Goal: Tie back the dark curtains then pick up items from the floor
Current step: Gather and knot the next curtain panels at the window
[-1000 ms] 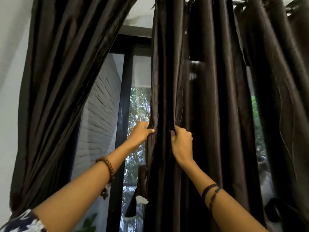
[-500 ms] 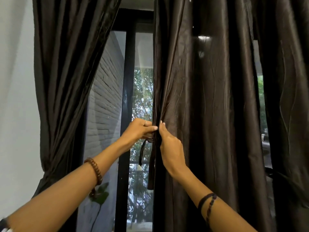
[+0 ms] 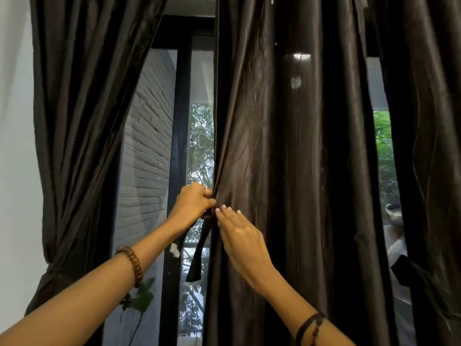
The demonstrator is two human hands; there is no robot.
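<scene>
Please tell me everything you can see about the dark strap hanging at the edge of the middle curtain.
The narrow dark fabric strap hangs limp at the left edge of the middle dark satin curtain, its lower end loose before the window. Its top sits bunched where the left hand grips it; the right hand touches it with straight fingers.

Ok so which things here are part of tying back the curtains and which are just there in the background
Part of the job:
- middle curtain
- tie strap, hanging at its edge
- left hand, gripping the curtain edge
- right hand, fingers on the fabric
- left curtain, already tied
- right curtain

Just there:
- window frame
- brick wall
- plant leaf
</scene>
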